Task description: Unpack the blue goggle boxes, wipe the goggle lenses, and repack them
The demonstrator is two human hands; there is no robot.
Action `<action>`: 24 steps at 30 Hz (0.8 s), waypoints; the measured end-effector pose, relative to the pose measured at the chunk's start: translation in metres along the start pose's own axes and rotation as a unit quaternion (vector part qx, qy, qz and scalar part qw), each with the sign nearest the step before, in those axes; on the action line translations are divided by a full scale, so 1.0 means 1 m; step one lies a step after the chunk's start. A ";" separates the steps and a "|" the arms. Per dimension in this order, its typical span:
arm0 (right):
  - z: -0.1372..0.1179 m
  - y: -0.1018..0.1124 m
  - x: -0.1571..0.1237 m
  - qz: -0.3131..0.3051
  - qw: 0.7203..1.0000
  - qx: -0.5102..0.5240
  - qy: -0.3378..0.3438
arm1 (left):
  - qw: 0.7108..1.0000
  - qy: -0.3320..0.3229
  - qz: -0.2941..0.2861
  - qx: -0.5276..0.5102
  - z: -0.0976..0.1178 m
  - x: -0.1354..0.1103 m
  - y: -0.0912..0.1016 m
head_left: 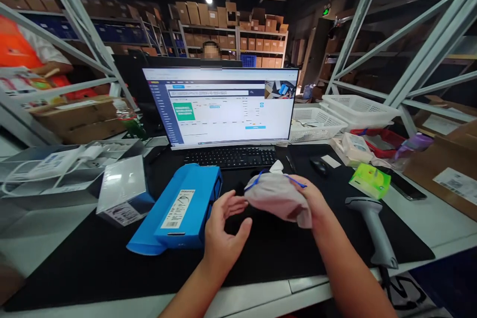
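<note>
My right hand [307,193] is closed on the right end of a pale grey drawstring pouch [278,196] with blue cords, held above the black desk mat. What the pouch contains is hidden. Just to its left, my left hand [228,223] has its thumb and fingers spread, with nothing between them. An open blue box [199,208] with a white printed label lies left of that hand, its flap folded out towards me. Beside the blue box sits a box in clear shiny wrap [124,189].
A monitor [223,119] and keyboard [231,157] stand ahead. On the right are a mouse [319,166], a grey barcode scanner [374,233], a green packet [370,180] and white baskets [316,123]. Grey trays [55,194] with cables lie left. A person in orange [22,49] is beyond the frame.
</note>
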State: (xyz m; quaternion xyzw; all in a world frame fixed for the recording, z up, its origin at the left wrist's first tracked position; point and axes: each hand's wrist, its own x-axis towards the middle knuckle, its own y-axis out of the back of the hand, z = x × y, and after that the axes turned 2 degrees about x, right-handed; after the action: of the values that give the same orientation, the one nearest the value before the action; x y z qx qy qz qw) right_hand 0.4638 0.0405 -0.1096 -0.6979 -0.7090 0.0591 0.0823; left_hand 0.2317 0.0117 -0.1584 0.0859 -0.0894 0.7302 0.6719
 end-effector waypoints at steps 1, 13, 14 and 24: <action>0.003 -0.009 -0.002 -0.016 1.000 -0.011 -0.014 | 0.999 -0.051 0.000 -0.012 0.001 -0.003 0.000; 0.016 -0.035 -0.008 -0.155 0.941 -0.274 0.119 | 0.969 -0.244 0.000 0.027 0.004 -0.001 0.008; 0.014 -0.035 -0.010 -0.124 0.940 -0.281 0.149 | 0.962 -0.268 0.006 0.057 0.005 -0.001 0.010; -0.002 -0.044 -0.035 -0.191 0.831 -0.385 0.353 | 0.918 -0.311 0.038 0.243 0.007 0.007 0.011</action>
State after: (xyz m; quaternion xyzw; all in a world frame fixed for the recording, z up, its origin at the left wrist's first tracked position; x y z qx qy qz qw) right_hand 0.4218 0.0051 -0.0998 -0.4975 -0.7161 -0.4857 0.0613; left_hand 0.2198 0.0157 -0.1500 0.4658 -0.1167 0.6910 0.5404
